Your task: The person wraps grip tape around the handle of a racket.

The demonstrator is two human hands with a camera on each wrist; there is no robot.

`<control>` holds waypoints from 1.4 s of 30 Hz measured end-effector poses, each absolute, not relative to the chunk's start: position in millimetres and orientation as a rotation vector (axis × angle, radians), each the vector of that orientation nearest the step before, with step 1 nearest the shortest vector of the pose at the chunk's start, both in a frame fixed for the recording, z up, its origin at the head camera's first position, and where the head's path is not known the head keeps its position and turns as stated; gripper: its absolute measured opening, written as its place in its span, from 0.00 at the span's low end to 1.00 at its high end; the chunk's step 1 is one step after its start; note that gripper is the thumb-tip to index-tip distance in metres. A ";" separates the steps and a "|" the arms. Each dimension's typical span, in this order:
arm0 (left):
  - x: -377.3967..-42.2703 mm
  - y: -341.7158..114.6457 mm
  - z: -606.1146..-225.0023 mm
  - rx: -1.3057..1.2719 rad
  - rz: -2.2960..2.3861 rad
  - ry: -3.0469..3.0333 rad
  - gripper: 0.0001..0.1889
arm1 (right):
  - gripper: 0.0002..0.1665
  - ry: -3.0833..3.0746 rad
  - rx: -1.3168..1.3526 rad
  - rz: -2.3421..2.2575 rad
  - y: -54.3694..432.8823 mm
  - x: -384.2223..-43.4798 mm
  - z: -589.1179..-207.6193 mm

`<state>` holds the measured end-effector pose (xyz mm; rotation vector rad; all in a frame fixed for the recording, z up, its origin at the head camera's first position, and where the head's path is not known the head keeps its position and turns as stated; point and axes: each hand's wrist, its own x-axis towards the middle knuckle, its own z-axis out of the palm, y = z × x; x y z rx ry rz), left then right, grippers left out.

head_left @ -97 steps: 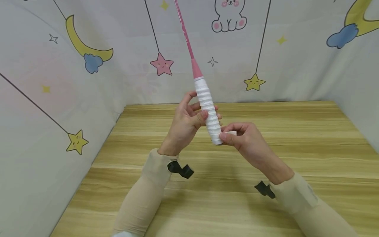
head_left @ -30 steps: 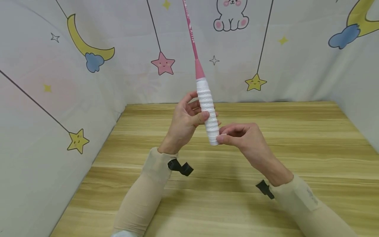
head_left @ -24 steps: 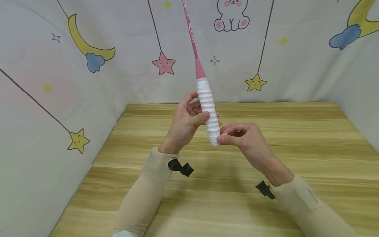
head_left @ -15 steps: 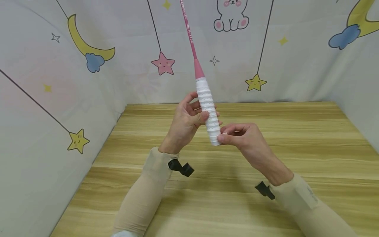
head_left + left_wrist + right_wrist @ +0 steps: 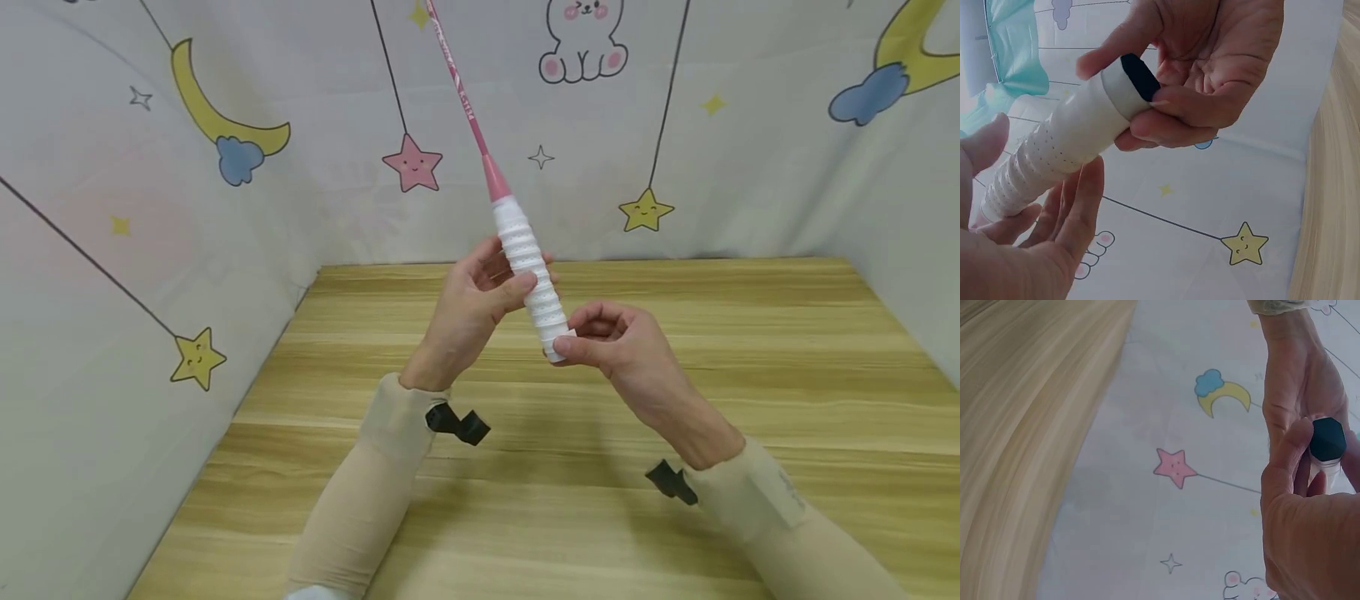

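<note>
A badminton racket [image 5: 498,179], with a thin pink shaft and a white perforated grip wrap [image 5: 519,242], is held above the table, tilted with its shaft up and leftward. My left hand [image 5: 465,312] holds the middle of the handle, thumb across the front and fingers behind. At the handle's lower end my right hand [image 5: 626,350] pinches a short piece of white tape [image 5: 572,332] against the wrap. In the left wrist view, a smooth white band [image 5: 1119,94] circles the end beside the dark butt cap [image 5: 1140,76]. The racket's head is out of view.
A wood-grain table [image 5: 480,517] lies below both hands. White cloth walls [image 5: 300,208] printed with stars and moons stand behind and at the sides. Both wrists carry small black camera mounts [image 5: 457,423].
Since the first frame, the loose tape end sticking out past my right thumb has become shorter. In the last half second the racket has turned and leans further left; my left thumb sits slightly higher.
</note>
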<state>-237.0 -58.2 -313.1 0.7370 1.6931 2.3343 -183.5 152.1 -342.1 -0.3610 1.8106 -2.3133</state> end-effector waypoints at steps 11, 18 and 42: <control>-239.2 -55.2 -313.8 0.611 2.327 1.834 0.29 | 0.08 1.701 -0.315 -2.304 158.7 -189.3 -348.9; -239.8 -55.1 -315.7 0.606 2.374 1.798 0.29 | 0.11 1.447 -0.266 -2.380 163.3 -194.8 -348.5; -252.4 -69.0 -322.2 0.463 2.467 1.905 0.19 | 0.16 1.380 -0.066 -2.500 206.0 -211.2 -356.6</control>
